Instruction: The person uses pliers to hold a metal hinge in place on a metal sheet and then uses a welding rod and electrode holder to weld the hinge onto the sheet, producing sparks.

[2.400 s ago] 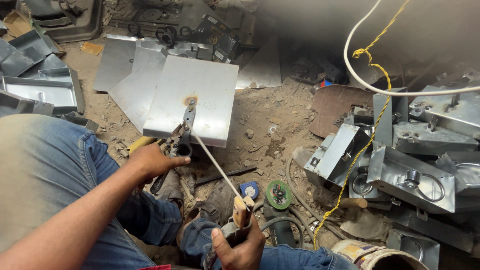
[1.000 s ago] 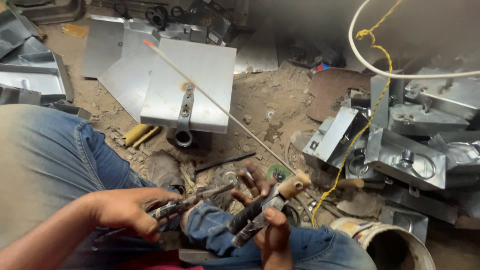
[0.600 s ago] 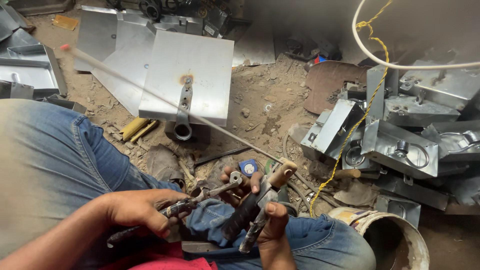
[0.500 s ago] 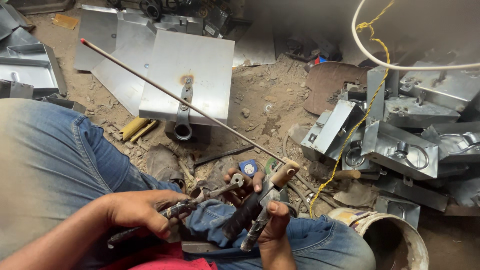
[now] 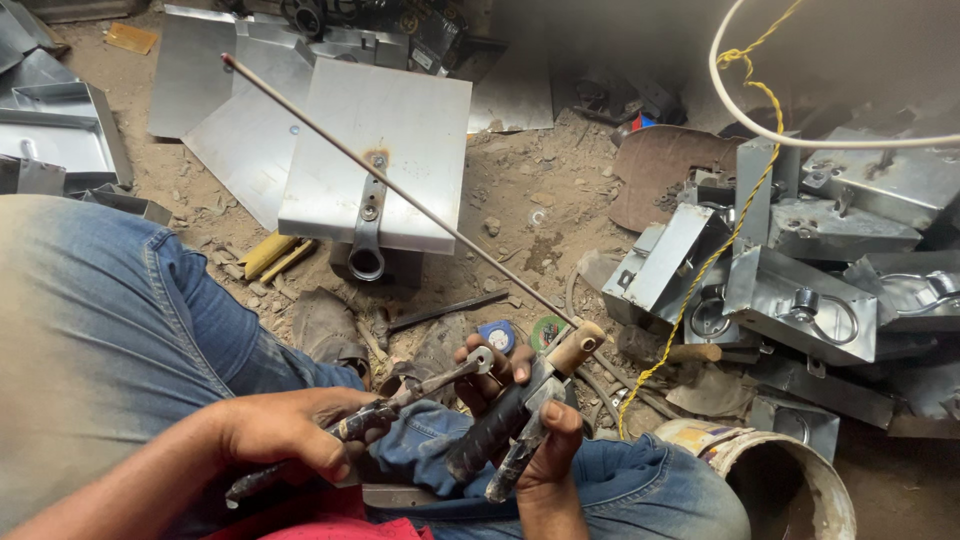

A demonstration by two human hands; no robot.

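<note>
My right hand (image 5: pixel 520 425) grips a dark welding electrode holder (image 5: pixel 505 425) over my knee. A long thin welding rod (image 5: pixel 400 190) sticks out of its wooden-coloured tip and points up-left, across the metal sheets. My left hand (image 5: pixel 285 440) holds dark pliers (image 5: pixel 400 400), whose jaws reach right and touch the fingers of my right hand near the holder. On the ground ahead lies a square steel plate (image 5: pixel 400 130) with a metal bracket (image 5: pixel 368 225) standing on its near edge.
More steel sheets (image 5: pixel 215 110) lie at the upper left. A heap of grey metal boxes (image 5: pixel 800 280) fills the right, with a white cable (image 5: pixel 740 110) and yellow cord (image 5: pixel 720 250) over them. A dirty bucket (image 5: pixel 790 480) stands at the lower right. My jeans-clad legs (image 5: pixel 100 330) cover the left.
Both hands came back from the plate to my lap. The rod swung left, its tip now over the far sheets. The pliers' jaws closed in toward the holder.
</note>
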